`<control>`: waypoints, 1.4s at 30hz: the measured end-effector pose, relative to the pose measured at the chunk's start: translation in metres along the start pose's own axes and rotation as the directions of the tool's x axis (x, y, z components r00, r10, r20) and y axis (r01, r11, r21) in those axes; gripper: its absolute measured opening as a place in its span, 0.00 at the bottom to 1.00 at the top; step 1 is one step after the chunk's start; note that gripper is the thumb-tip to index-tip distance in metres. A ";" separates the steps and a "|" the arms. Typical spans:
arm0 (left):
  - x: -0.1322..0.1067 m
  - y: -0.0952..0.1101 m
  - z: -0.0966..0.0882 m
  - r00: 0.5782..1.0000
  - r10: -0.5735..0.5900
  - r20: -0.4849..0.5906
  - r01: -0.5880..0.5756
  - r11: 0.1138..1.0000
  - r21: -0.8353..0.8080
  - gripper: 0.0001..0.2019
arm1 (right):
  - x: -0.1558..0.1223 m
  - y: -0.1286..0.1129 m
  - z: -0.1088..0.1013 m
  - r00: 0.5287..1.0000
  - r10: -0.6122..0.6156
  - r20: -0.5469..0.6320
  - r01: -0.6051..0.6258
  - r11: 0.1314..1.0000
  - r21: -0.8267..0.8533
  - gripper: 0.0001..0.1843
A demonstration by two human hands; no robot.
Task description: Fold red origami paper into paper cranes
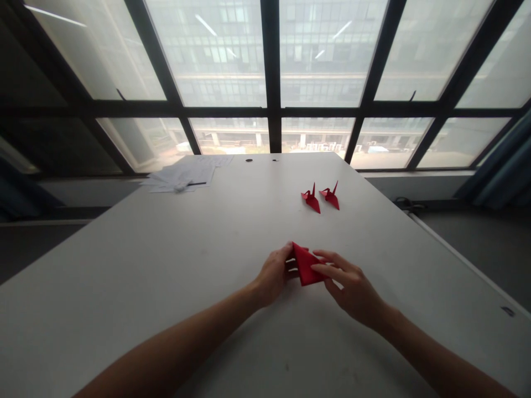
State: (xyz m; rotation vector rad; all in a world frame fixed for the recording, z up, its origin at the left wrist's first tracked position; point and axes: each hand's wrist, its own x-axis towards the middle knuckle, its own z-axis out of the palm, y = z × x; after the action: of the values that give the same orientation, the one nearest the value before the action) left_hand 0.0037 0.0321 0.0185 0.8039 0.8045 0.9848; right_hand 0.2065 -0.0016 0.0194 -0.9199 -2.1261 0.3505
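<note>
1. At the left edge of the frame hangs a blue curtain [19,185].
2. In the upper left, loose papers [166,176] overlap on the white table [157,249]; a thin dark stick [199,183] lies on them.
3. Just below centre, the left hand [274,275] grasps the left side of the red folded paper [306,270], its fingers curled behind.
4. That paper, roughly triangular, sits between both hands, one point upward.
5. Above and right of it, two red paper cranes [331,197] stand side by side.
6. Right of centre, the right hand [353,284] has its fingers spread, one fingertip touching the paper's face; whether they pinch it, I cannot tell.
7. Another blue curtain [504,157] hangs at the right edge.
</note>
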 end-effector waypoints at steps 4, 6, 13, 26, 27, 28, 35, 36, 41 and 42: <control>-0.001 0.001 -0.002 0.994 0.084 0.072 -0.089 0.994 0.068 0.26 | 0.002 -0.002 -0.005 0.996 -0.033 0.079 0.033 0.999 -0.001 0.23; -0.001 0.001 -0.004 0.990 0.122 0.077 -0.132 0.982 0.138 0.22 | 0.002 -0.005 -0.007 0.994 -0.019 0.111 0.012 0.998 0.061 0.23; -0.004 0.001 0.000 0.987 0.145 0.074 -0.159 0.961 0.228 0.21 | 0.002 0.003 0.002 0.876 0.465 0.131 -0.475 0.781 0.404 0.16; -0.003 -0.001 -0.002 0.988 0.125 0.089 -0.138 0.977 0.163 0.26 | 0.004 -0.007 -0.001 0.948 0.310 0.070 -0.317 0.938 0.138 0.12; -0.003 -0.001 -0.002 0.984 0.141 0.113 -0.159 0.972 0.174 0.25 | 0.004 -0.005 0.000 0.934 0.353 0.062 -0.358 0.916 0.181 0.11; -0.004 0.000 -0.002 0.979 0.153 0.131 -0.177 0.965 0.195 0.24 | 0.004 -0.004 0.001 0.914 0.400 0.062 -0.403 0.886 0.228 0.13; 0.000 -0.003 -0.009 0.978 0.172 0.115 -0.206 0.866 0.455 0.35 | 0.002 0.013 0.006 0.857 0.501 -0.118 -0.489 0.864 0.119 0.25; 0.000 -0.005 -0.010 0.974 0.197 0.109 -0.225 0.816 0.533 0.38 | 0.002 0.015 0.007 0.880 0.461 -0.113 -0.460 0.887 0.042 0.24; -0.012 -0.006 -0.005 0.823 0.455 0.339 -0.424 0.097 0.900 0.27 | 0.000 0.020 0.011 0.922 0.388 -0.007 -0.377 0.890 -0.259 0.17; -0.017 -0.007 -0.002 0.808 0.417 0.416 -0.434 -0.058 0.899 0.22 | 0.000 0.020 0.012 0.923 0.385 0.000 -0.368 0.880 -0.301 0.17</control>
State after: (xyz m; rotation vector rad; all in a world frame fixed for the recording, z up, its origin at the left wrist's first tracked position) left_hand -0.0014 0.0147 0.0151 2.4687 1.2457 0.8472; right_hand 0.2076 0.0126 0.0014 -1.5266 -2.0794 0.2564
